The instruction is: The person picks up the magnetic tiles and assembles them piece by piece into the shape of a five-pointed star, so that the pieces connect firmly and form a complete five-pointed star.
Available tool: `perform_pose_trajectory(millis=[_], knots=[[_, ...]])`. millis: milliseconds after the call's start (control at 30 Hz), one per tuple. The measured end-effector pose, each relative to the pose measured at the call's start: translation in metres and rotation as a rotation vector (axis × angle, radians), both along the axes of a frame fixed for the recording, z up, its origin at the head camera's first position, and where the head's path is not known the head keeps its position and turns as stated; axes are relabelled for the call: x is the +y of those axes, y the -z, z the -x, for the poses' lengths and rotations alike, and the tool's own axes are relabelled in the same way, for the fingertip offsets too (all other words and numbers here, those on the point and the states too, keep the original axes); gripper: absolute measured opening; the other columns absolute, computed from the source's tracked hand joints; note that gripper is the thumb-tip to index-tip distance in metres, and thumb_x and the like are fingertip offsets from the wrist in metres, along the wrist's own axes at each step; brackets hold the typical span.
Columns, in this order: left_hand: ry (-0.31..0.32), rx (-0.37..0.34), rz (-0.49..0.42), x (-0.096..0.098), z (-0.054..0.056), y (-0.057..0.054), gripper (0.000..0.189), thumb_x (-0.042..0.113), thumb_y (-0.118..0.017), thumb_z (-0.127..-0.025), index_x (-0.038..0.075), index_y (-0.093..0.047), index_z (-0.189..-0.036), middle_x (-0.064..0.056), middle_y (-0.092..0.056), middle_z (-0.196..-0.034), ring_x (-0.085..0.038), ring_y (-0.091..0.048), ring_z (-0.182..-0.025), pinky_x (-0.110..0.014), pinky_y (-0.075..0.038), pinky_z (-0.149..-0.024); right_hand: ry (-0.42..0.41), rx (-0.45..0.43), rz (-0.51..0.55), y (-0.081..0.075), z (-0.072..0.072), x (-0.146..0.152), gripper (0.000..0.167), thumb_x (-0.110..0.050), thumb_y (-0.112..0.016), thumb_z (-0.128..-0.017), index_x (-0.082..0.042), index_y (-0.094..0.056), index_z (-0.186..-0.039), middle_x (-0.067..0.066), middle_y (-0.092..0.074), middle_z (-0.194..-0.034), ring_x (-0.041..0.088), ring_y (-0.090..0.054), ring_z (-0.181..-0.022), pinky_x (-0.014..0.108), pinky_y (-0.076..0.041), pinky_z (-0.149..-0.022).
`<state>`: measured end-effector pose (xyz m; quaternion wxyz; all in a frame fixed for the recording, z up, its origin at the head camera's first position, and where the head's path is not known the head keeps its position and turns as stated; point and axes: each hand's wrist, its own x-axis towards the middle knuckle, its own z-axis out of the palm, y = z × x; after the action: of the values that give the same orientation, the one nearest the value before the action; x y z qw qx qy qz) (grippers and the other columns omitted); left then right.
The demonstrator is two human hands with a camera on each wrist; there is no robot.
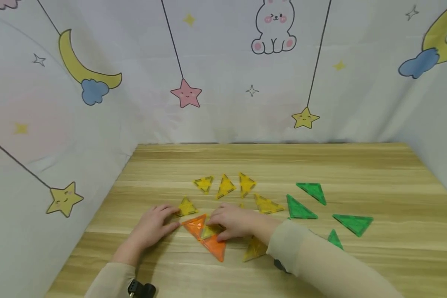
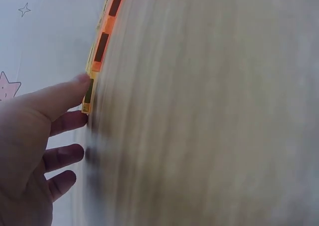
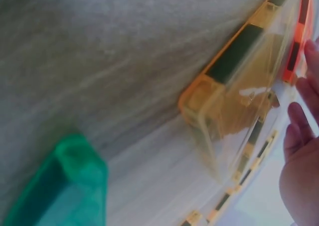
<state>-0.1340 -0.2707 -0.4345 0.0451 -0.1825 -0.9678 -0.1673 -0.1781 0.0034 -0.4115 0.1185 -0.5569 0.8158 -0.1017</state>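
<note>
In the head view, my left hand (image 1: 154,223) lies left of a yellow triangular magnetic tile (image 1: 186,207), its fingertips at that tile's left corner. Its thumb reaches the left tip of an orange triangular tile (image 1: 195,226). The left wrist view shows the thumb against a tile edge, the other fingers loosely spread. My right hand (image 1: 232,221) holds a yellow triangular tile (image 1: 208,232) between thumb and fingers, partly hiding it. That tile sits against the orange tile and a second orange triangle (image 1: 216,247), which the right thumb touches.
Several yellow triangles (image 1: 226,187) lie behind the hands. Another yellow tile (image 1: 255,249) is partly under the right forearm. Several green triangles (image 1: 354,224) are spread to the right on the wooden table (image 1: 268,161). A printed cloth (image 1: 223,120) hangs behind the table.
</note>
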Motion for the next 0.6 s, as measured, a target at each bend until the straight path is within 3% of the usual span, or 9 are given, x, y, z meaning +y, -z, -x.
perform_pose_trajectory(millis=[167,267,400,600], knots=[[-0.04,0.02,0.013,0.001,0.001,0.0,0.017,0.019,-0.073,-0.082,0.012,-0.067,-0.096,-0.005,-0.062,-0.099,-0.029,-0.058,-0.094,-0.05,-0.044,-0.08,-0.001,0.04,0.007,0.001,-0.001,0.001,0.038,-0.03,-0.063,-0.09,-0.014,-0.059,-0.125,-0.002,-0.059,-0.121,0.014,-0.049,-0.112,0.029,-0.031,-0.099],[-0.086,-0.001,0.041,0.002,0.001,-0.002,0.023,0.02,-0.071,-0.083,0.012,-0.066,-0.104,-0.007,-0.061,-0.105,-0.031,-0.057,-0.099,-0.053,-0.042,-0.079,0.003,0.04,-0.007,0.001,-0.001,-0.001,0.042,-0.029,-0.062,-0.091,-0.015,-0.055,-0.131,-0.001,-0.055,-0.128,0.014,-0.046,-0.12,0.032,-0.028,-0.104],[-0.103,-0.038,0.081,-0.002,0.0,-0.004,0.033,0.021,-0.069,-0.085,0.012,-0.064,-0.116,-0.009,-0.059,-0.113,-0.036,-0.053,-0.105,-0.058,-0.038,-0.08,0.023,0.012,-0.038,0.002,0.001,-0.003,0.046,-0.03,-0.061,-0.092,-0.016,-0.052,-0.135,-0.001,-0.051,-0.134,0.013,-0.043,-0.125,0.035,-0.024,-0.107],[-0.073,-0.059,0.04,-0.013,-0.004,-0.004,0.027,0.022,-0.071,-0.083,0.014,-0.068,-0.109,-0.006,-0.06,-0.118,-0.036,-0.051,-0.107,-0.058,-0.036,-0.082,0.073,0.0,-0.055,0.001,0.005,-0.002,0.049,-0.035,-0.062,-0.09,-0.017,-0.052,-0.135,-0.003,-0.052,-0.134,0.013,-0.043,-0.125,0.036,-0.024,-0.107]])
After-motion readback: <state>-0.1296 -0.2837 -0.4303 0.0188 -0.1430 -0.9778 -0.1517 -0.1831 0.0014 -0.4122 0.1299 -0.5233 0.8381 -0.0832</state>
